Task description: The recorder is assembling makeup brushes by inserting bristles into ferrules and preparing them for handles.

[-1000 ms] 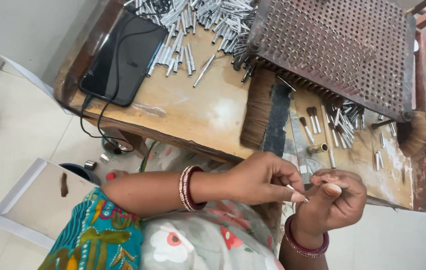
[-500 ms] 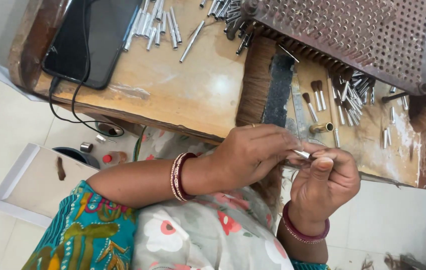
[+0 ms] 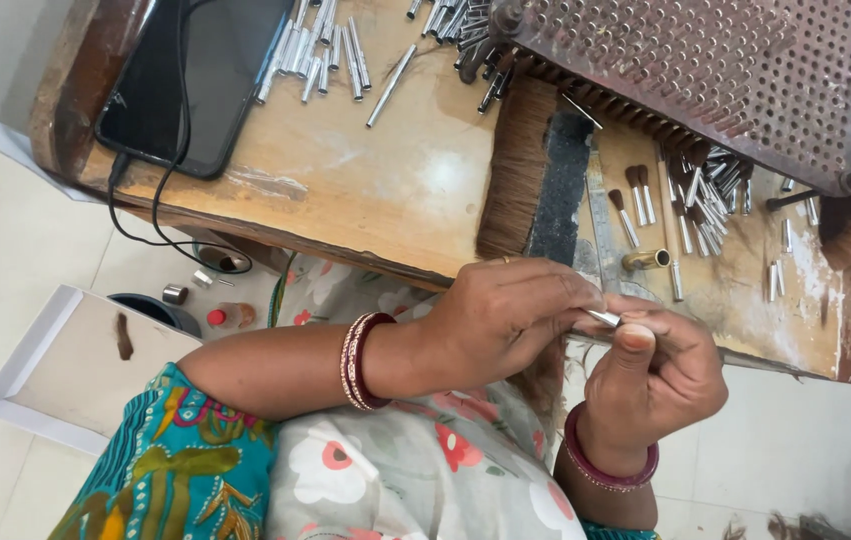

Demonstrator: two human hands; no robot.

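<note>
A wooden table [image 3: 365, 190] filled most of the view, worn and pale on top. Across its far right corner lay a big perforated metal plate [image 3: 725, 70], with a heap of small metal tubes [image 3: 445, 20] beside it and more tubes [image 3: 710, 195] scattered beneath its near edge. A dark phone [image 3: 195, 70] with a black cable rested at the table's left end. A long bundle of brown bristle [image 3: 520, 160] lay down the middle, next to a dark strip.

Just off the table's near edge, over the person's lap, both hands met. The left hand [image 3: 505, 320] had its fingertips pressed together on one end of a small metal tube [image 3: 605, 318]. The right hand [image 3: 655, 375] was curled below it, thumb up against the tube, pinching it too.
</note>
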